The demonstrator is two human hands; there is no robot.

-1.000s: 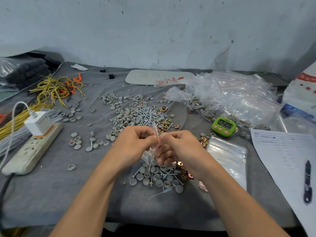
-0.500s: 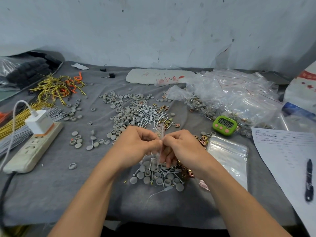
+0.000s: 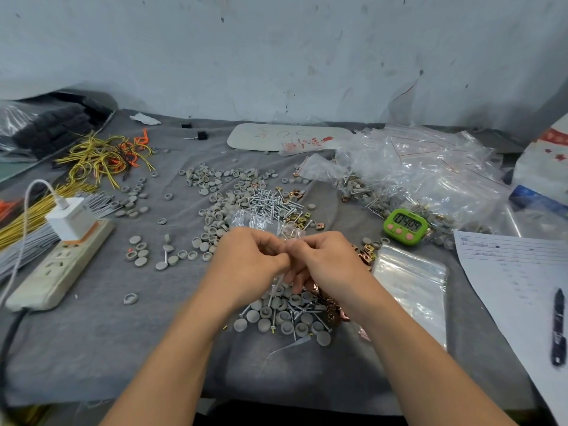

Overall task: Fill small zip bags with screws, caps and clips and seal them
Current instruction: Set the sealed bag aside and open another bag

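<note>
**Above the near parts pile: both grips pinch a small zip bag**

Over the front middle of the counter, the left grip and right grip meet fingertip to fingertip. Both are narrow, fingers curled and pinching one small clear zip bag. Crumpled plastic shows just above the knuckles. Can't tell what is inside the bag or whether the zip is closed.

Directly under the hands lies a mixed pile: grey caps, screws, copper clips.

Farther back sits a bigger spread of caps with a screw heap in it, brass clips at its right edge.

A flat stack of empty zip bags lies just right of the right wrist. Behind it stands a green timer reading 0409, and behind that a big heap of filled bags.

On the far right, a paper sheet has a pen on it.

On the left, a power strip carries a white charger, with yellow wires behind it.
</note>
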